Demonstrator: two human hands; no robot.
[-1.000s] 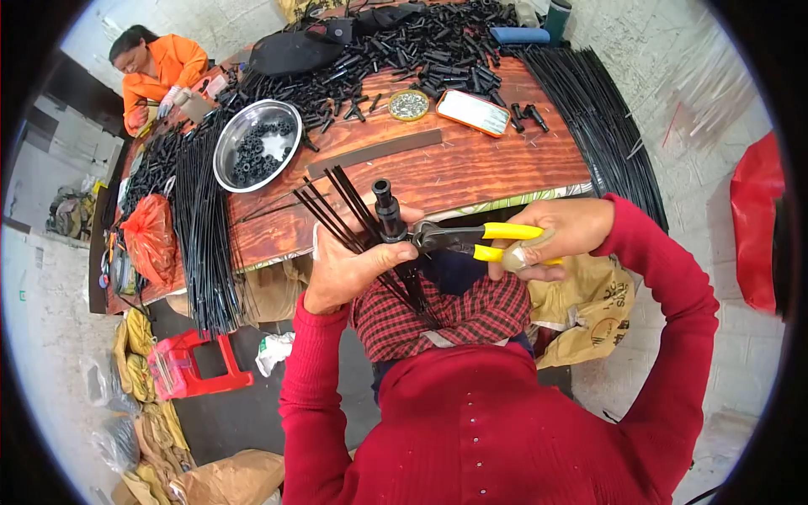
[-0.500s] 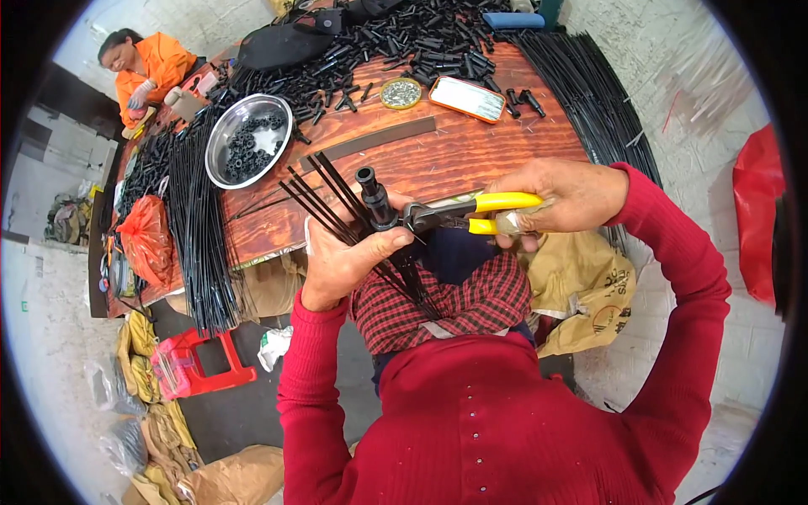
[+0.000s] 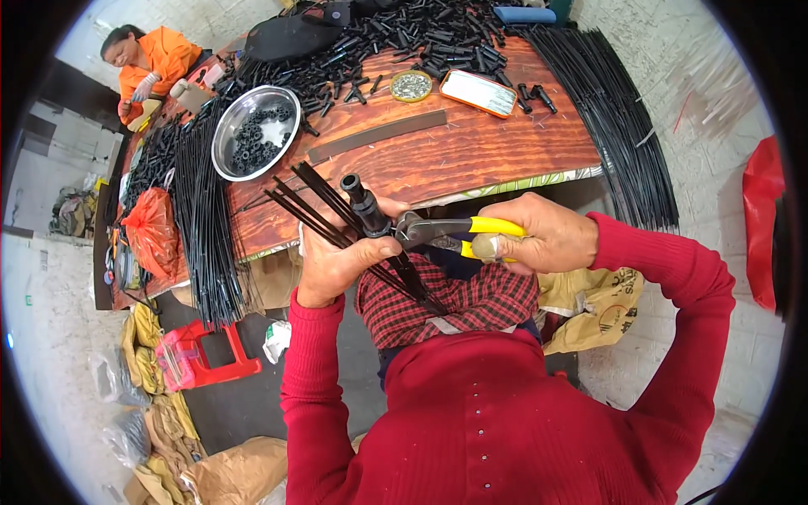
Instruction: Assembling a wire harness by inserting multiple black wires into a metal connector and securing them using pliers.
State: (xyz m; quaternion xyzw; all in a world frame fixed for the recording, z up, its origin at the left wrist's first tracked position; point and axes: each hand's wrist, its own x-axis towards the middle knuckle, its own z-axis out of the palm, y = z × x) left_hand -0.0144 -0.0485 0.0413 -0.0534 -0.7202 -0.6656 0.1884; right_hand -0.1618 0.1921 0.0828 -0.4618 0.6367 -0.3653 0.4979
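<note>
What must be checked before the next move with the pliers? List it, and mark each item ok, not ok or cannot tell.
1. Pliers held in the right hand: ok, gripped by the yellow handles.
2. Tube held in the left hand: ok, with its open end up.
3. Rods gathered: ok, bunched in the left hand beside the tube.
4. Left thumb well clear of the jaws: not ok, I'd say; its tip is close to them.
5. Jaws closed on something: cannot tell, too small to see.
6. Bowl clear of both hands: ok, apart from them on the table.
</note>
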